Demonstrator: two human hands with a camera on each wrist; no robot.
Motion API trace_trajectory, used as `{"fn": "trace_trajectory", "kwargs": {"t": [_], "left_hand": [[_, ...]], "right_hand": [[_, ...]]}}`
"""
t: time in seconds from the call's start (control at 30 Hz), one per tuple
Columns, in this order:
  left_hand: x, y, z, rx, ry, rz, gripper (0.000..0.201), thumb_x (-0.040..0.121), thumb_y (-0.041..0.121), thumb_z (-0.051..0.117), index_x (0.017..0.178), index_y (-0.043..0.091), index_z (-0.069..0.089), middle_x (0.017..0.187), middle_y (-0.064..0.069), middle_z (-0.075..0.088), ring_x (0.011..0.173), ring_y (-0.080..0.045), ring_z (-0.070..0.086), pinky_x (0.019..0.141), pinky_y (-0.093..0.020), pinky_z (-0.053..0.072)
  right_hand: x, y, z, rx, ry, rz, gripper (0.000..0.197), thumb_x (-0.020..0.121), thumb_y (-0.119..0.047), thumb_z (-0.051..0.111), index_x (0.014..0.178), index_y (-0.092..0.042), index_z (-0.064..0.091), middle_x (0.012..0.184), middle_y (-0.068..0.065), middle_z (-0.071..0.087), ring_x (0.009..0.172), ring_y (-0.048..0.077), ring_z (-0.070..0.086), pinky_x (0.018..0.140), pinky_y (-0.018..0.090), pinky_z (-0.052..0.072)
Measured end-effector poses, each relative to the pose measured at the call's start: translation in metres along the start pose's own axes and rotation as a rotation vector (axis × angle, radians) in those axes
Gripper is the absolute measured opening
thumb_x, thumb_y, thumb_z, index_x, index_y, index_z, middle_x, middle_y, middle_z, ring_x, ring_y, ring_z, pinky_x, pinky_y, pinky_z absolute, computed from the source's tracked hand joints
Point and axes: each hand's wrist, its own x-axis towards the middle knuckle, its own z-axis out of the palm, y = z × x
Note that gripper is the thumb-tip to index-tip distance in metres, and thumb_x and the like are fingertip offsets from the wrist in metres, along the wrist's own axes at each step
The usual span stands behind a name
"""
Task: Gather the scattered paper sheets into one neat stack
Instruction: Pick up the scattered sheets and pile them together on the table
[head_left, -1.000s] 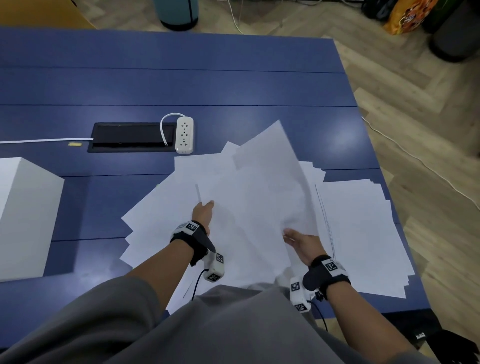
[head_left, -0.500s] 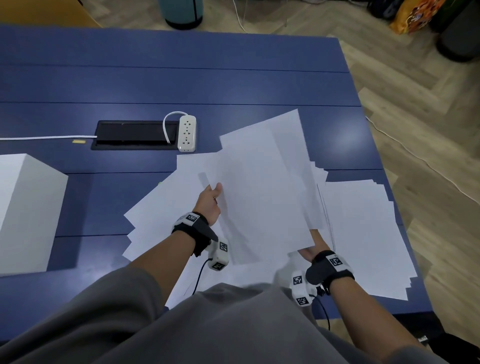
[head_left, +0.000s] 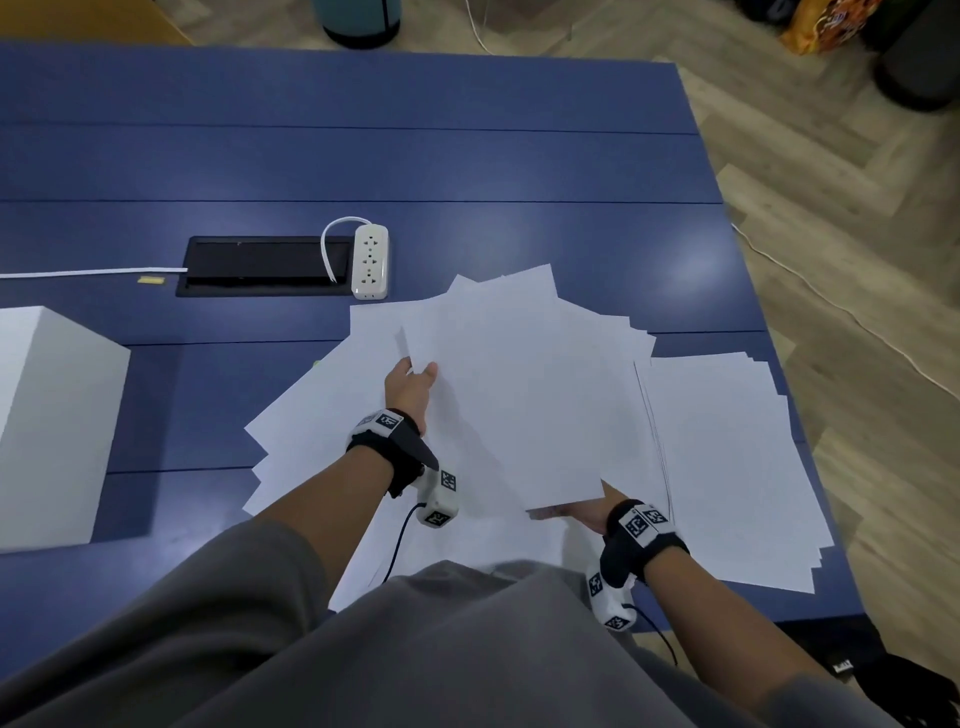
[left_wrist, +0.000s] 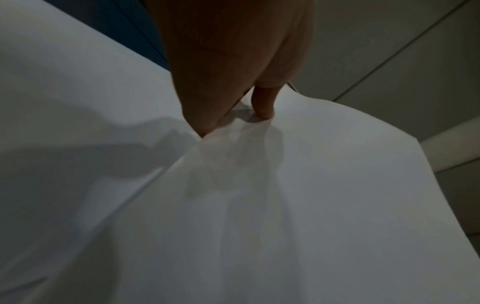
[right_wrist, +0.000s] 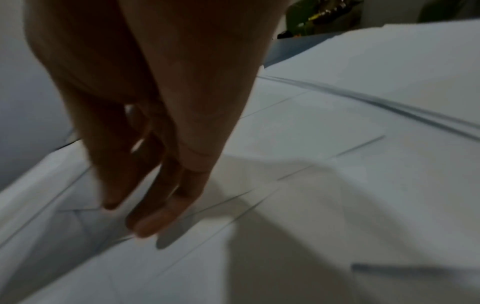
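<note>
The left hand (head_left: 410, 387) pinches the left edge of a raised bundle of sheets (head_left: 509, 395), thumb on top and the other fingers underneath, as the left wrist view shows it (left_wrist: 233, 86). The bundle hangs over the middle of the scattered paper sheets (head_left: 322, 415), which fan out toward the near edge of the blue table (head_left: 363, 156). The right hand (head_left: 587, 514) is under the bundle's near right corner, mostly covered by it. In the right wrist view (right_wrist: 155, 144) its fingers reach out fairly straight over loose sheets, but blur hides whether they grip anything, so I cannot tell its hold.

Just right of the bundle, a rough stack (head_left: 727, 467) lies at the table's near right corner, its edges uneven. The sheets nearest the person are cut off by a grey sleeve. A white block (head_left: 52, 415) stands at the left edge, partly out of frame. A power strip (head_left: 370, 260) sits beyond the papers.
</note>
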Motion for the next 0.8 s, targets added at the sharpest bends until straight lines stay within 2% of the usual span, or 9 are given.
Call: {"fn": "trace_trajectory", "kwargs": {"t": [0.07,0.13,0.23,0.33,0.4,0.53,0.63,0.73,0.8], "left_hand": [[-0.008,0.008,0.001,0.043,-0.005,0.042,0.021,0.089,0.016,0.059,0.110,0.014,0.058,0.105,0.002,0.065,0.104,-0.018,0.060,0.093,-0.031,0.048],[-0.009,0.010,0.002,0.101,-0.021,0.083,0.012,0.095,0.010,0.053,0.095,0.021,0.053,0.085,0.011,0.055,0.085,-0.013,0.056,0.071,-0.018,0.047],[-0.020,0.010,0.005,0.179,-0.098,0.099,0.016,0.097,0.009,0.051,0.103,0.023,0.050,0.080,0.015,0.045,0.074,-0.007,0.049,0.055,-0.007,0.041],[-0.027,0.002,0.012,0.206,-0.183,0.089,0.021,0.097,0.010,0.050,0.112,0.020,0.038,0.082,0.014,0.044,0.080,-0.013,0.051,0.057,-0.010,0.039],[-0.033,-0.001,0.019,0.188,-0.260,0.042,0.027,0.098,0.008,0.048,0.116,0.023,0.036,0.085,0.013,0.049,0.078,-0.007,0.052,0.060,-0.012,0.043],[-0.041,0.004,0.037,0.155,-0.579,-0.102,0.039,0.096,-0.009,0.039,0.118,0.019,0.054,0.116,-0.004,0.064,0.099,-0.014,0.060,0.083,-0.024,0.050],[-0.047,0.011,0.052,0.053,-0.739,-0.167,0.043,0.095,-0.011,0.036,0.121,0.015,0.058,0.109,-0.005,0.068,0.092,-0.012,0.066,0.078,-0.020,0.053],[-0.049,0.016,0.072,-0.035,-0.696,-0.175,0.030,0.097,0.002,0.044,0.124,0.011,0.055,0.114,-0.005,0.067,0.096,-0.018,0.066,0.088,-0.031,0.053],[-0.052,0.015,0.091,0.029,-0.577,-0.152,0.015,0.098,0.008,0.049,0.110,0.013,0.057,0.109,-0.003,0.066,0.094,-0.017,0.064,0.085,-0.032,0.053]], "right_hand": [[0.003,-0.001,-0.008,-0.042,0.086,-0.034,0.038,0.076,0.007,0.072,0.106,-0.013,0.062,0.099,0.001,0.070,0.096,0.019,0.063,0.074,0.020,0.050],[0.008,-0.001,-0.018,0.188,0.256,-0.082,0.036,0.081,0.021,0.053,0.102,-0.006,0.063,0.091,0.008,0.071,0.094,0.031,0.063,0.068,0.028,0.055],[0.007,-0.009,-0.037,0.552,0.308,-0.142,0.024,0.093,0.003,0.048,0.115,-0.002,0.056,0.108,0.020,0.069,0.099,0.036,0.066,0.075,0.036,0.055],[0.004,-0.026,-0.042,0.452,0.195,-0.124,0.030,0.097,-0.029,0.050,0.123,-0.013,0.054,0.112,0.017,0.067,0.100,0.029,0.066,0.079,0.036,0.049],[0.007,-0.028,-0.044,0.255,0.231,-0.091,0.053,0.082,-0.044,0.064,0.128,-0.022,0.050,0.115,0.010,0.060,0.102,0.021,0.061,0.079,0.032,0.048],[0.012,-0.012,-0.053,0.304,0.292,-0.138,0.091,0.063,-0.043,0.078,0.141,-0.026,0.035,0.131,0.000,0.046,0.120,0.020,0.049,0.081,0.026,0.047],[0.005,-0.003,-0.057,0.461,0.172,-0.186,0.100,0.052,-0.043,0.090,0.135,-0.017,0.040,0.129,0.003,0.056,0.116,0.022,0.055,0.085,0.027,0.050],[-0.006,0.002,-0.063,0.586,0.110,-0.231,0.095,0.051,-0.037,0.092,0.130,-0.006,0.050,0.124,0.013,0.064,0.110,0.027,0.063,0.086,0.035,0.054],[-0.016,0.005,-0.077,0.651,0.185,-0.244,0.088,0.048,-0.032,0.094,0.122,-0.002,0.057,0.118,0.017,0.066,0.104,0.029,0.066,0.083,0.036,0.055]]}}
